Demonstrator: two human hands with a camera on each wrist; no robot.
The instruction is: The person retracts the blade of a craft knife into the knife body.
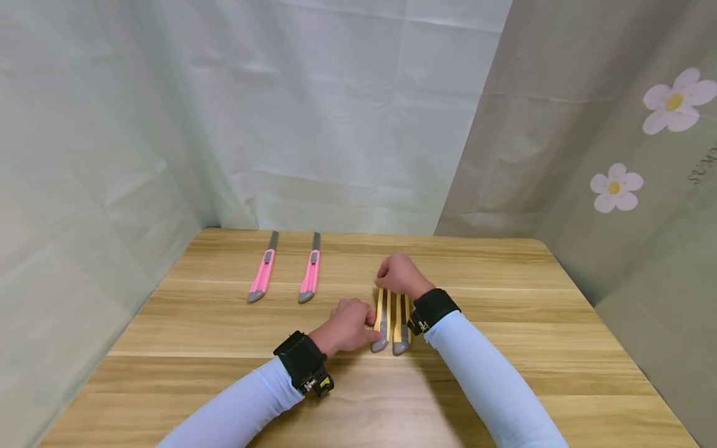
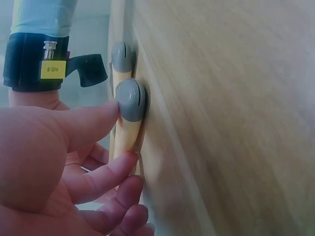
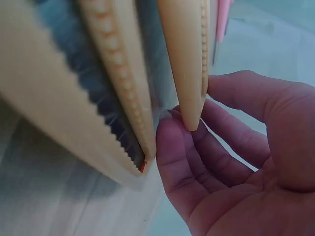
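Two yellow utility knives with grey end caps lie side by side on the wooden table. At the far end of the left yellow utility knife (image 1: 383, 314), my right hand (image 1: 402, 275) pinches the tip between thumb and fingers, as the right wrist view shows. My left hand (image 1: 348, 325) holds the near end of that same knife, its thumb against the grey end cap (image 2: 130, 101) and its index fingertip on the yellow body. Close beside it lies the right yellow utility knife (image 1: 401, 330), partly under my right wrist; neither hand grips it.
Two pink utility knives lie to the left, blades out and pointing away: an outer pink knife (image 1: 262, 274) and an inner pink knife (image 1: 310, 274). Behind the wooden table (image 1: 504, 373) hangs a pale curtain (image 1: 336, 124), which also encloses both sides.
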